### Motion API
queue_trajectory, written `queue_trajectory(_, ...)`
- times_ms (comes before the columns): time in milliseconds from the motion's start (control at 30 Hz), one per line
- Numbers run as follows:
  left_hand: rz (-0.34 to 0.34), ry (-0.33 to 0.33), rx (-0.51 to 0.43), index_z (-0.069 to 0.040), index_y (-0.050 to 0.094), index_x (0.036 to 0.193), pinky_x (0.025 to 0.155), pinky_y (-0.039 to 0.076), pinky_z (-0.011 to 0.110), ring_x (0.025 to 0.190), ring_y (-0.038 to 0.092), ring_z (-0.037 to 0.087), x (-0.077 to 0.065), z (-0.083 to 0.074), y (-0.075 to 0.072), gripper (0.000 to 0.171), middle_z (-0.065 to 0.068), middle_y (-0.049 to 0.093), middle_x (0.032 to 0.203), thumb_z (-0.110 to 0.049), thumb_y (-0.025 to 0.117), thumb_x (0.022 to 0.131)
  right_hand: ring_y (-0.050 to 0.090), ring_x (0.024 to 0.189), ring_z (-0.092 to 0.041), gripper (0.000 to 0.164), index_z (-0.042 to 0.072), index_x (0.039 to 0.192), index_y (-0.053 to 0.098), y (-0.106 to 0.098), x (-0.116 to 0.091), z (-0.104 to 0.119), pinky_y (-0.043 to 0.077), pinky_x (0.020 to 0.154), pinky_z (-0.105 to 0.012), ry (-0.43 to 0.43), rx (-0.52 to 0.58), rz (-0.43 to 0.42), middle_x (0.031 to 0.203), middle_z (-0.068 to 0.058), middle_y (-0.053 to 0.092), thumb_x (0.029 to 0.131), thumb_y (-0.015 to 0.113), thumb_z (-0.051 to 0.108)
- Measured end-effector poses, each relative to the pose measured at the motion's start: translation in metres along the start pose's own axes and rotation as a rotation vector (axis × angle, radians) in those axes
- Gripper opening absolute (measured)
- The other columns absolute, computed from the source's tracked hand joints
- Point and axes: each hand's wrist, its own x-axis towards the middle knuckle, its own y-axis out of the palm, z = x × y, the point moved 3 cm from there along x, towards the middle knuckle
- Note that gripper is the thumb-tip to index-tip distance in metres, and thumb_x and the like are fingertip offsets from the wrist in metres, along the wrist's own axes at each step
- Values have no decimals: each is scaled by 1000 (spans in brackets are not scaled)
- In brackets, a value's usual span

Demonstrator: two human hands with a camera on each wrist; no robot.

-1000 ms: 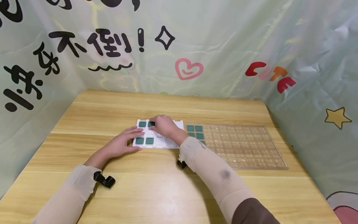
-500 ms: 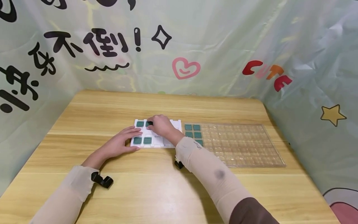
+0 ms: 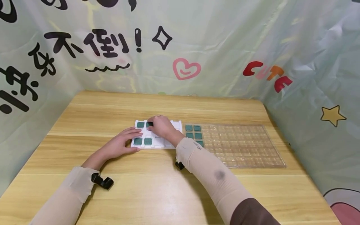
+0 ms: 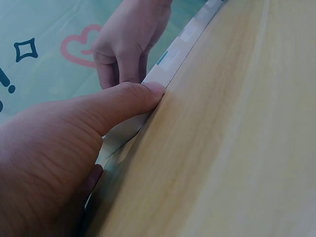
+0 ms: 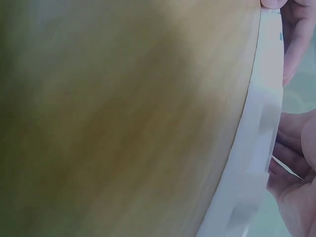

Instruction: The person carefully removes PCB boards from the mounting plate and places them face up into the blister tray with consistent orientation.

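A white compartment tray [image 3: 168, 144] lies on the table, with green square chips [image 3: 147, 141] in some of its cells. My left hand [image 3: 119, 143] rests at the tray's left end, fingers spread over that edge and thumb at the front corner. In the left wrist view the left thumb [image 4: 118, 101] touches the tray's side. My right hand [image 3: 163, 127] reaches over the tray from the right; its thumb and forefinger pinch a green chip [image 3: 149, 124] at a back-row cell. The palm hides the middle cells. The right wrist view shows mostly table and the tray's side [image 5: 247, 148].
Right of the white tray lies a clear plastic tray [image 3: 242, 145] with many cells; several green chips [image 3: 197, 128] sit in its left columns. The right forearm crosses its front left corner. A printed cloth [image 3: 219, 37] walls the table's back and sides.
The whole head view has shifted slightly left, mostly in the first half second. Both hands stay in about the same place on the white tray, the right one still at the same chip.
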Motion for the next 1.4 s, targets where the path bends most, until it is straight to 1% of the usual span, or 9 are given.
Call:
queue_trajectory(133,-2,0,0,-11,53,142,114,20,58,144,22,35,-1,-1,-1,66,7,41,152,-43,72,88,58,120,-22,42,15,132,64,-2,-1,-1,44,103,-36,-12,13,4,129,-3,64,95,65,36)
queue_trajectory(433,-9,15,-2,-9,54,141,114,21,57,144,23,35,0,-4,-1,65,7,42,151,-39,74,87,58,120,-20,41,17,133,63,-4,-1,-7,44,102,-35,-17,72,17,130,-1,64,96,64,35)
queue_trajectory(667,-9,29,11,-9,54,141,114,21,57,144,23,36,0,-5,0,65,8,43,151,-39,74,87,58,119,-18,39,20,132,64,-6,-2,-14,44,103,-35,4,164,18,127,1,65,96,64,35)
queue_trajectory(733,-12,35,10,-9,54,141,114,21,57,144,24,36,0,-6,-1,65,8,43,151,-38,75,86,58,119,-18,39,19,131,64,-8,-3,-16,43,104,-35,1,174,10,128,0,65,95,65,34)
queue_trajectory(900,-18,39,6,-8,55,140,114,21,57,143,24,36,1,-7,-3,65,8,44,150,-36,76,86,57,121,-18,39,18,132,64,-15,-8,-15,43,104,-35,-23,167,2,131,-1,63,95,66,32)
queue_trajectory(1100,-13,30,1,-8,55,140,114,21,57,143,24,36,0,-8,-3,64,9,44,150,-35,76,86,54,125,-18,41,18,134,62,-23,-14,-10,41,106,-34,-66,145,13,134,0,60,96,65,30)
queue_trajectory(1400,-18,29,-6,-8,55,139,114,21,57,143,25,36,-1,-8,-3,63,9,44,149,-33,77,85,55,124,-18,39,15,132,63,-35,-31,-11,42,105,-34,-80,104,13,132,-1,61,96,65,28)
